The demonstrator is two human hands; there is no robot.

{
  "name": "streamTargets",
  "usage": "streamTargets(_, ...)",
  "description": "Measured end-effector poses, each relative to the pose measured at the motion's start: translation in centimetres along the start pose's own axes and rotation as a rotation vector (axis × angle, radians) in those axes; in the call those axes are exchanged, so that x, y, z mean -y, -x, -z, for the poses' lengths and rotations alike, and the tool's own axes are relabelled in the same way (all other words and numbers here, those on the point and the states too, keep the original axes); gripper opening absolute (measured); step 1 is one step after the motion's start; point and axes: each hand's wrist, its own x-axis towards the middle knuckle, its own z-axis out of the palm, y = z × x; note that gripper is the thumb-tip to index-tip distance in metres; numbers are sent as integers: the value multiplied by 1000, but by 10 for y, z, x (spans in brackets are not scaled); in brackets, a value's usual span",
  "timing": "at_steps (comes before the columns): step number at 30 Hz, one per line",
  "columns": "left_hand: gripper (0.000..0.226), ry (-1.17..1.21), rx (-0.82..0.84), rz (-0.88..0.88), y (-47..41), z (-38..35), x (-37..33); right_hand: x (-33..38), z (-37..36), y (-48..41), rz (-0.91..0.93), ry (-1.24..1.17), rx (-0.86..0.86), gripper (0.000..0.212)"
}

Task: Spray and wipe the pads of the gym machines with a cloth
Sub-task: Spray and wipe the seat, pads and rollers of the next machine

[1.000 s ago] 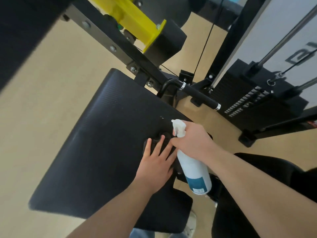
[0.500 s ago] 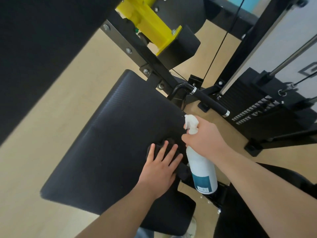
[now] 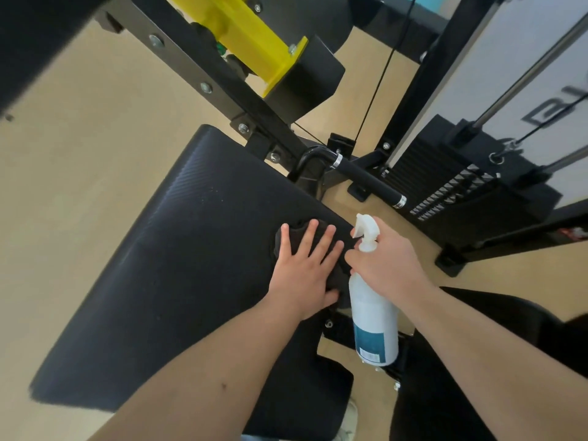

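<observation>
The left hand lies flat, grip apart, on the cloth at the pad's right edge, the right hand with grip clamped round the bottle neck, so a squeeze now would likely wet those fingers, since the nozzle points left at them, the bottle's length running near to far

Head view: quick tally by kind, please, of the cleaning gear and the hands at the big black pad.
spray bottle: 1, white, gripped by the right hand
cloth: 1, black, pressed onto the pad by the left hand
hands: 2
Total: 4
</observation>
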Motion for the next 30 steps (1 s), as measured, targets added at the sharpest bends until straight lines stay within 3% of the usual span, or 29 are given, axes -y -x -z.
streamTargets(5,99,-24,-46,0,-8,6,18,-8,3,2,-43,79,35,22)
streamTargets(9,104,1,-216,251,12,13,74,-9,8,2,-87,144,51,28)
streamTargets(16,106,22,-157,347,-7,22,50,-4,4,2,-91,70,14,28)
streamTargets(18,105,3,-155,287,-20,20,35,-7,0,1,-134,33,5,28)
streamTargets(24,91,-37,-105,-133,-34,12,16,-11,2,5,-106,12,32,21)
streamTargets(26,90,-49,-106,-57,-31,17,28,-8,1,3,-112,40,45,24)
streamTargets(30,95,2,-216,314,-6,22,77,7,-2,-5,-84,54,66,26)
